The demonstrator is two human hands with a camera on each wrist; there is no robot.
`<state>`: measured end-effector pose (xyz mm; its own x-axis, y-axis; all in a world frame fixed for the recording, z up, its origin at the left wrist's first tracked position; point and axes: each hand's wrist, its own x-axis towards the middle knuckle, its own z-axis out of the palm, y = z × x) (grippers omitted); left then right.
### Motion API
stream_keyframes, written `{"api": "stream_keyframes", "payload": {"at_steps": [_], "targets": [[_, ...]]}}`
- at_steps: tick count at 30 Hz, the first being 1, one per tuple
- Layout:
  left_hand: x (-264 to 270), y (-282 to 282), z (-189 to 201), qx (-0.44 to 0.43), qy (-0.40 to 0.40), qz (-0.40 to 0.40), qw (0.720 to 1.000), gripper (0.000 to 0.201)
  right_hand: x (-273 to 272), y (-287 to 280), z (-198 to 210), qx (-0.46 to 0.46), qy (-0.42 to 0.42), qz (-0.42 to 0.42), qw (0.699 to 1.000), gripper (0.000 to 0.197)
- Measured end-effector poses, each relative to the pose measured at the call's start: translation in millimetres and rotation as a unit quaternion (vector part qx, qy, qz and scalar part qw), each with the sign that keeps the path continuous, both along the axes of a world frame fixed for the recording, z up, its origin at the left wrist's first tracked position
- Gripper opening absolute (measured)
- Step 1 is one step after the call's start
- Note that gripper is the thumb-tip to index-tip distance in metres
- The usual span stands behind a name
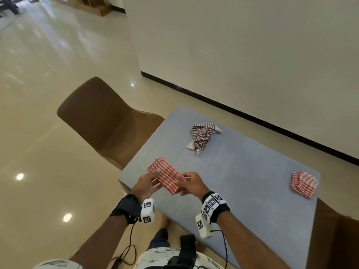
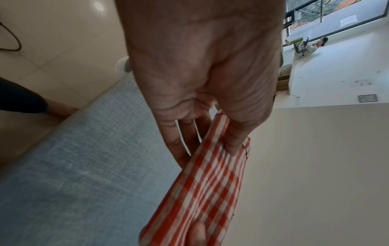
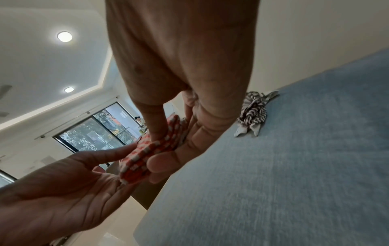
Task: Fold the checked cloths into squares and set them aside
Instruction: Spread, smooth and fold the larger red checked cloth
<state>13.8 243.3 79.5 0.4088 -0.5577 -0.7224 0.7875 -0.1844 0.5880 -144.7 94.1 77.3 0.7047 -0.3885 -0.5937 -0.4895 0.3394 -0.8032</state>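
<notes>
Recessed ceiling lights (image 3: 64, 36) are glowing overhead and glaring as bright spots on the glossy floor (image 1: 20, 176). Daylight is entering through a window (image 3: 92, 133). Wrist pictures are bending at the edges, with the palms looming dim, soft and blurred.

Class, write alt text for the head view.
Two hands, left and right, hold a folded red checked cloth above a blue table. A crumpled dark striped cloth lies farther back; a folded red cloth sits at the right edge.
</notes>
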Motion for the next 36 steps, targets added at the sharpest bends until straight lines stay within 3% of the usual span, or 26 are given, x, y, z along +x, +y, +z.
{"api": "stream_keyframes", "payload": {"at_steps": [5,7,10,14,18,23,30,36], "targets": [[29.6,17.4,-35.2,0.064,0.013,0.103,0.993,0.086,49.4,17.8,-28.1,0.000,0.050,-0.012,0.999,0.031],[40.3,22.8,-49.6,0.114,-0.018,0.117,0.986,0.075,66.9,27.5,-39.8,0.000,0.073,-0.009,0.997,0.032],[53.6,28.0,-67.5,0.148,-0.068,0.115,0.980,0.018,89.6,42.3,-50.4,-0.005,0.105,0.008,0.994,0.027],[68.6,28.7,-74.4,0.120,-0.046,0.071,0.989,0.005,103.6,47.6,-52.0,-0.004,0.136,-0.011,0.991,0.025],[81.8,23.5,-68.5,0.078,-0.026,-0.052,0.995,0.027,105.5,35.7,-56.1,-0.007,0.151,-0.017,0.988,0.027],[87.0,21.7,-77.2,0.068,-0.111,-0.078,0.988,0.045,106.2,24.8,-60.3,-0.006,0.161,0.005,0.987,0.029],[99.2,48.7,-102.6,0.089,-0.333,-0.147,0.927,0.064,131.4,46.4,-92.0,-0.069,0.181,0.032,0.980,0.033],[124.8,85.0,-130.5,0.172,-0.422,-0.183,0.871,0.061,161.3,67.0,-114.8,-0.111,0.201,0.083,0.970,0.031]]}}
